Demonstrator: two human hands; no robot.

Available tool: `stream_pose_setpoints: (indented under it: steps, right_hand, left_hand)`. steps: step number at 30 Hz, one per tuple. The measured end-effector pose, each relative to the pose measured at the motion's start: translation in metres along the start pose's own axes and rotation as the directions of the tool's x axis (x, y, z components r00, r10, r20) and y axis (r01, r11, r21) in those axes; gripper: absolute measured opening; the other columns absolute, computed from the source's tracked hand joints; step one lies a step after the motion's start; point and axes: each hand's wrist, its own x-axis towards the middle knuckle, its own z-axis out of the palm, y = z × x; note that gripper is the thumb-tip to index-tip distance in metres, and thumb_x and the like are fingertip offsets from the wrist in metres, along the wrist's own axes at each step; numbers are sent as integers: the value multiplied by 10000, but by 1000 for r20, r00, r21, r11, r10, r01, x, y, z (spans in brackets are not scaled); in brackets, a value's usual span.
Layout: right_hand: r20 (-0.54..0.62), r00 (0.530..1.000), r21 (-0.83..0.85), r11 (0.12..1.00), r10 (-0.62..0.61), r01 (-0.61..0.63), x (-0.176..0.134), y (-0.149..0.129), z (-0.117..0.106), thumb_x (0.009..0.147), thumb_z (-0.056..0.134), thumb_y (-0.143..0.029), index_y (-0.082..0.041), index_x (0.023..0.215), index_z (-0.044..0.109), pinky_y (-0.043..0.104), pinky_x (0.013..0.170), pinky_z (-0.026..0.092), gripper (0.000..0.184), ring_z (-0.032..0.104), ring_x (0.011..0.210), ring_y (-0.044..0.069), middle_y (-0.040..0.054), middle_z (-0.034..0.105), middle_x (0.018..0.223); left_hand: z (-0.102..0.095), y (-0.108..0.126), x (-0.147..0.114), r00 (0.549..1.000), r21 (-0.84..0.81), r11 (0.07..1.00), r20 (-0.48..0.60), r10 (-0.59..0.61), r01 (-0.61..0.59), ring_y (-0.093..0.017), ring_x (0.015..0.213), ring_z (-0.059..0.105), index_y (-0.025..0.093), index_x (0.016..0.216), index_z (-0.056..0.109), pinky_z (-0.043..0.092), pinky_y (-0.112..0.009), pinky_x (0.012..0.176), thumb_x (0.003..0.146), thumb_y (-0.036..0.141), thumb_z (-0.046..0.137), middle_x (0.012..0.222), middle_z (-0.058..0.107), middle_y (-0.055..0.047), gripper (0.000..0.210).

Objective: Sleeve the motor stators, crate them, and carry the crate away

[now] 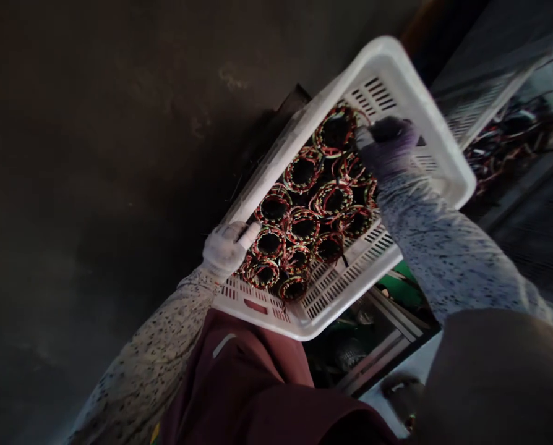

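Reddish wire rings (319, 201) sit clustered in a white basket (346, 298).

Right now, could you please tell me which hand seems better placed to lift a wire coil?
Probably the right hand: it is inside the basket, by the coils, while the left hand holds the basket's side rim.

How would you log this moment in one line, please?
left hand: gripping white basket rim; right hand: inside basket, beside wire-wound rings; rings: packed together
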Motion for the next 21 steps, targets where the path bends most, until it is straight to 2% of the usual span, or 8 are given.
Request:
stream_pose_setpoints:
  steps: [3,7,14,18,21]
  right_hand:
    - [-7,999,-60,997,-51,51,7,-5,12,825,724,-253,-48,784,621,263,655,430,234,536,693,83,126,697,822]
    - [45,998,-220,974,-40,49,21,-11,13,867,680,-308,-39,842,652,278,677,433,271,567,725,108,153,709,876]
    - [136,990,-378,922,-29,79,22,-32,8,886,643,-316,-44,921,672,312,791,460,276,652,874,174,169,725,956]
    - [131,991,-412,910,-3,57,19,-36,9,889,595,-351,-3,956,660,314,742,432,361,664,907,167,170,721,980]
    - [156,987,-441,892,-31,97,18,-34,10,895,583,-356,-10,954,674,327,739,416,363,669,929,173,169,725,976]
  left_hand:
    - [-2,1,0,985,195,968,-45,169,-157,-176,760,652,261,1199,698,486,-309,676,919,150,551,935,730,-70,335]
    - [-2,3,-2,987,265,951,4,164,-159,-183,739,639,258,1227,677,471,-319,636,896,154,570,982,730,-77,363]
    - [-2,5,-1,989,179,973,34,145,-149,-184,768,645,267,1252,660,487,-335,678,931,173,540,972,721,-71,356]
    - [-4,7,0,991,122,986,83,106,-116,-192,805,654,277,1253,663,492,-340,699,935,145,515,1004,715,-86,375]
    - [-3,7,0,989,89,990,107,98,-108,-191,833,655,281,1273,647,503,-345,727,930,142,515,1050,707,-87,393]
